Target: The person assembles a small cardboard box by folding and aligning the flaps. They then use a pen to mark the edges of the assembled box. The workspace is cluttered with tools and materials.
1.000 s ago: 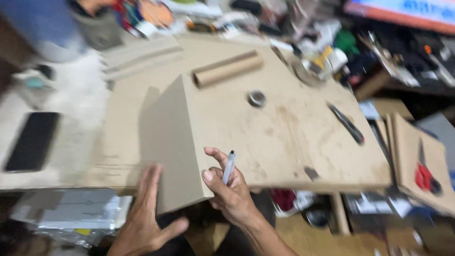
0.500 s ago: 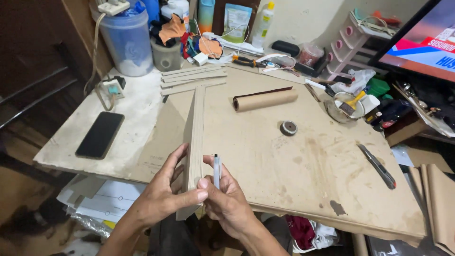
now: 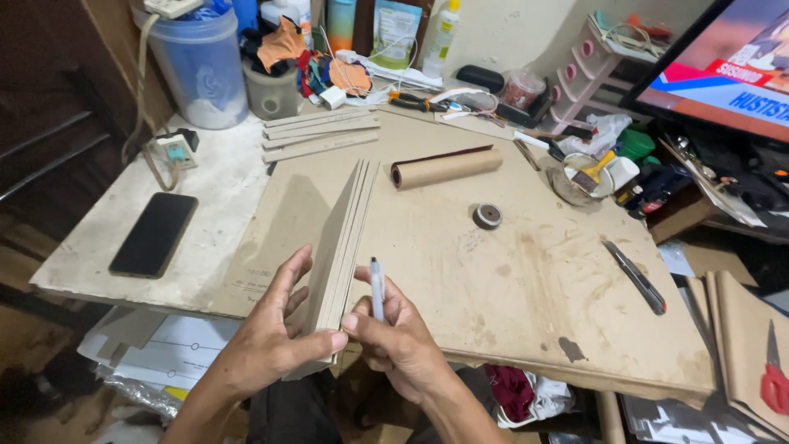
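My left hand (image 3: pixel 271 345) grips a stack of thin brown boards (image 3: pixel 341 238) standing on edge on the large cardboard sheet (image 3: pixel 509 279), thumb across the near end. My right hand (image 3: pixel 394 337) presses against the stack's right side and holds a pen (image 3: pixel 377 288) upright between its fingers. The stack runs away from me toward a brown paper roll (image 3: pixel 446 167).
A tape roll (image 3: pixel 487 215) and a utility knife (image 3: pixel 634 275) lie on the sheet to the right. A black phone (image 3: pixel 154 233) rests on the white table at left. Wooden strips (image 3: pixel 320 133), a blue bucket (image 3: pixel 200 70), tools and clutter line the back. Red scissors (image 3: pixel 772 378) lie far right.
The boards have gone from lying tilted under my hands to standing upright on edge, squeezed between both hands. The view has tilted up and moved closer.
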